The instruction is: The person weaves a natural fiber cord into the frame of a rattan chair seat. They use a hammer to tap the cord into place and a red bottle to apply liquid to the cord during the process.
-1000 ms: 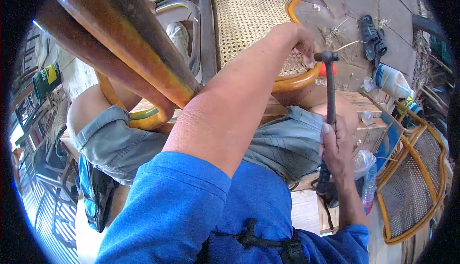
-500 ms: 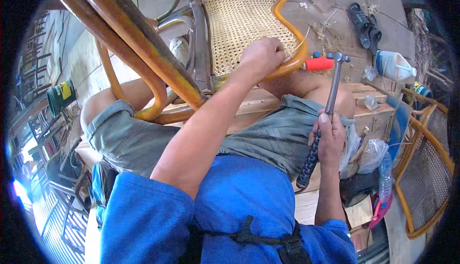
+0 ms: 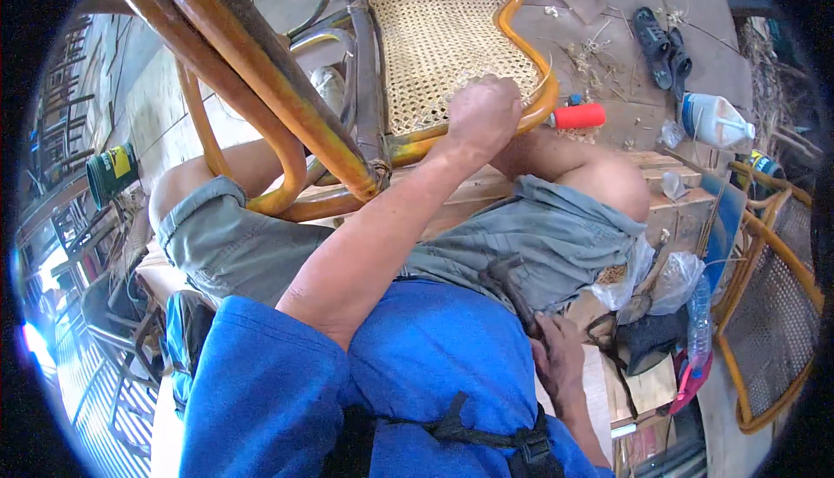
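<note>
My left hand is closed at the front edge of a woven cane seat panel, beside its curved orange-brown rattan rim. Its fingertips are hidden, so what they pinch does not show; a thin pale strand sticks up close by. Down by my right hip, my right hand is closed around the handle of a hammer. The hammer's dark head lies over my shorts, and the lower handle is hidden by the hand. Thick rattan poles of the chair frame slant across my left leg.
On the floor lie a red cylinder, black sandals and cane scraps. A white jug and a plastic bottle are at the right, near another rattan frame. A green can stands left.
My right hand has lowered the hammer from beside the right knee to my lap and hip. My left hand has shifted slightly at the seat's edge, and the chair frame has moved a little right.
</note>
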`<move>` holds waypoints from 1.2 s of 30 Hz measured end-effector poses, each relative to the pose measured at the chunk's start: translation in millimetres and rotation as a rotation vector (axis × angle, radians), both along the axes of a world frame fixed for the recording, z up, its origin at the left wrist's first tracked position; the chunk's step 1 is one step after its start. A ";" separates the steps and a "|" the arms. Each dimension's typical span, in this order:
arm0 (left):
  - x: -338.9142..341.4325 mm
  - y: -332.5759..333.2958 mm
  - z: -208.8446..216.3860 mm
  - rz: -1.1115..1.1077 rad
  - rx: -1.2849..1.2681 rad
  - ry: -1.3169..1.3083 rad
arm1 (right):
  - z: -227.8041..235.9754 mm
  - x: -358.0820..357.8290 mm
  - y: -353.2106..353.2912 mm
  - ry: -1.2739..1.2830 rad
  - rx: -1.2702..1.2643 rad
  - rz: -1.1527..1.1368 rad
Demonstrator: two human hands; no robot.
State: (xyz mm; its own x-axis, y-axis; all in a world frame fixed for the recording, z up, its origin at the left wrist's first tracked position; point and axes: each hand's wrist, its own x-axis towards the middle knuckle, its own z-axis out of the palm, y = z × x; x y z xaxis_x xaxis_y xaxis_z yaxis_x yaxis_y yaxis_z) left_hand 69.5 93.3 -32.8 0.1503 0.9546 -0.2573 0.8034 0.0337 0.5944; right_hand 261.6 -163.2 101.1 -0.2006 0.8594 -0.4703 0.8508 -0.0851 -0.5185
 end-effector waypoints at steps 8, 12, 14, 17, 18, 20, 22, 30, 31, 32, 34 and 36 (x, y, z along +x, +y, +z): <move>-18.5 -8.7 -1.9 -0.008 0.133 -0.213 | -11.3 -15.2 162.9 0.147 0.271 -0.147; -17.3 -4.9 -3.3 -0.013 0.171 -0.218 | -63.1 -36.7 256.0 0.263 0.453 0.049; -13.0 -9.1 -6.2 0.036 0.214 -0.237 | -100.1 -37.2 273.7 0.194 0.460 0.285; -6.5 -10.6 -4.3 0.059 0.271 -0.123 | -127.3 -29.6 283.9 0.133 0.437 0.425; -7.0 -10.3 -4.3 0.052 0.278 -0.131 | -131.0 -29.7 285.9 0.125 0.425 0.436; -8.0 -9.1 -4.1 0.032 0.291 -0.150 | -129.8 -29.7 293.3 0.060 0.413 0.476; -9.5 -9.8 -1.2 0.004 0.265 -0.147 | -128.3 -28.9 297.2 0.029 0.416 0.492; -9.4 -7.1 -1.0 0.002 0.220 -0.183 | -120.3 -26.2 288.6 0.255 0.053 0.154; -9.1 -6.5 -0.7 -0.002 0.212 -0.191 | -118.9 -25.5 287.5 0.254 0.047 0.157; -8.4 -6.0 0.0 -0.006 0.202 -0.199 | -116.3 -26.3 285.2 0.253 0.041 0.161; -5.6 -3.1 4.8 0.009 0.136 -0.147 | -115.4 -27.2 286.1 0.249 0.032 0.165; -3.5 -1.4 4.0 0.013 0.105 -0.123 | -115.2 -25.4 288.3 0.233 0.031 0.168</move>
State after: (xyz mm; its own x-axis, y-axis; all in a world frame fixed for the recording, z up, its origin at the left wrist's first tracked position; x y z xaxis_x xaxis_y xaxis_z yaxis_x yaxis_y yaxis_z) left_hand 66.0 92.0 -28.8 0.1615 0.9774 -0.1364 0.7246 -0.0237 0.6888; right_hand 236.1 125.0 -14.0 -0.4410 0.8181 -0.3691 0.7092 0.0655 -0.7020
